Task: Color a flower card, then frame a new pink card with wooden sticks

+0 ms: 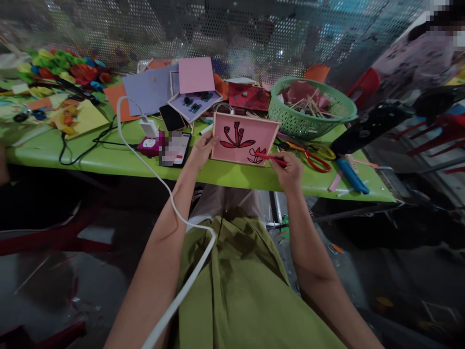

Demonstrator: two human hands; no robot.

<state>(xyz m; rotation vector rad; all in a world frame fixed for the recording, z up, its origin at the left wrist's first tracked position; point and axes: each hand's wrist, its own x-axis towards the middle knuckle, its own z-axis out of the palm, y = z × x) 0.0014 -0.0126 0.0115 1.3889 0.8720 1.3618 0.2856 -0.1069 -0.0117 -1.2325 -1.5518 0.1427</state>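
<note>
Colouring the small flower [257,158] seems underway: the right hand [291,172] grips a red marker [269,157], the left hand [203,149] pinches the pink card [262,133]. Filling inside its outline likely calls for a steady tip.

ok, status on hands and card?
Left hand holding pink card, left edge. Right hand gripping red pen, tip at small flower. Scissors right of card.

Matt paper card [245,137], plastic basket [303,123]

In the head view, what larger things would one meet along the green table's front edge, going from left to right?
Small magenta box, black-edged rectangular smartphone, left hand, pink rectangular card with pale frame, right hand, blue elongated tool.
</note>
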